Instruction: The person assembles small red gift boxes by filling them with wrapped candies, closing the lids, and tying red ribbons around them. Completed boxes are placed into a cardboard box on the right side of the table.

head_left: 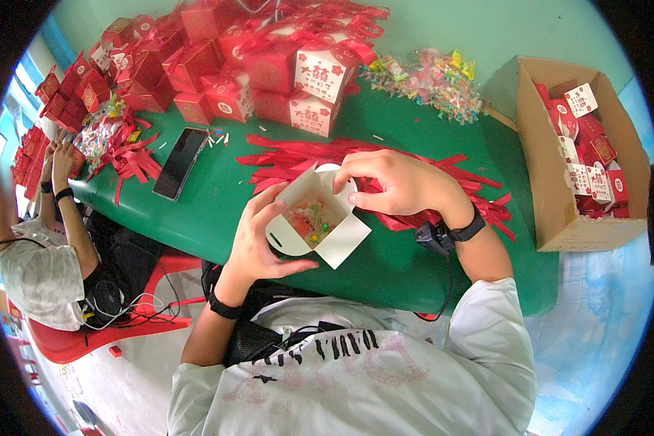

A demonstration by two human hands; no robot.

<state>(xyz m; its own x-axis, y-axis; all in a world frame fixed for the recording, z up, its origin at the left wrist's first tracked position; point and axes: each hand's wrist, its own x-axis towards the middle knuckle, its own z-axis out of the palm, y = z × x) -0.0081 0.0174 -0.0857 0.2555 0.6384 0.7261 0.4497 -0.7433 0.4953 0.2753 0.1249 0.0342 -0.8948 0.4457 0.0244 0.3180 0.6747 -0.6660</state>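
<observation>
In front of my body I hold a small paper gift box (343,236), its white inner flaps standing apart at the top. Wrapped candies (314,221) in several colours lie inside it. My left hand (253,236) is closed around the box's left side, with the thumb along the near edge. My right hand (400,185) bends over the right-hand flaps, its thumb and index finger closed on the flap at the far right rim. Red ribbon strips (298,156) lie in a heap on the table just beyond the box, partly under my right hand.
Stacked red gift boxes (196,65) fill the far left of the green table (218,229). A candy pile (443,83) lies at the back, and a phone (181,163) lies left. On the right stands a cardboard carton (559,236) holding red boxes. A co-worker (40,254) sits at left.
</observation>
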